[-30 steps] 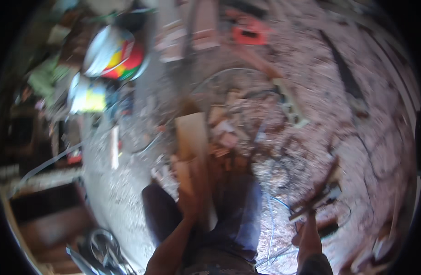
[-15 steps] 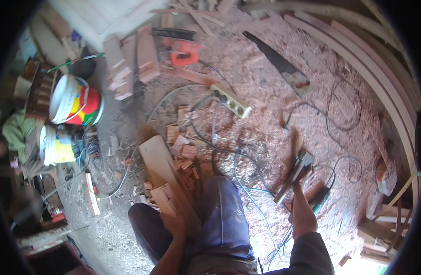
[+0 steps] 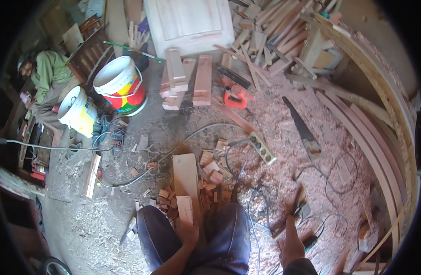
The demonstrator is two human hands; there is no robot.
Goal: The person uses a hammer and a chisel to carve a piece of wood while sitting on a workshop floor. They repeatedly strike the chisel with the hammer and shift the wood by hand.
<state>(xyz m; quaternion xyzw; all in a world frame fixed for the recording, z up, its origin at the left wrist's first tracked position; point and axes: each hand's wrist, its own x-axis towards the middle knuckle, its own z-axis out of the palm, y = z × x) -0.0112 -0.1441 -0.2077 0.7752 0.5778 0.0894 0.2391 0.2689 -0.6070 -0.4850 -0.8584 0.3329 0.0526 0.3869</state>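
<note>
My left hand [image 3: 188, 233] is closed around the lower end of a small wood block [image 3: 185, 207]. The block lies against a longer pale board [image 3: 186, 167] that stands between my knees, its lower end hidden by my hand and legs. My right hand [image 3: 290, 229] reaches down at the right, above the shavings, closed on a tool with a metal head and wooden parts [image 3: 303, 210]. Blur and the hand itself hide the tool's exact kind. Several small wood offcuts [image 3: 210, 170] lie heaped around the board.
Cables run past a power strip [image 3: 263, 149]. A handsaw [image 3: 302, 126] lies on the shavings, with a red power tool [image 3: 236, 97] farther back. Two paint buckets [image 3: 123, 87] stand at the left, near a seated person in a green shirt [image 3: 51, 68]. Long curved planks [image 3: 366, 142] line the right side.
My view has swung up and to the left, bringing in more of the back and the seated person. My left hand keeps its hold on the block; the tool stays at my right hand.
</note>
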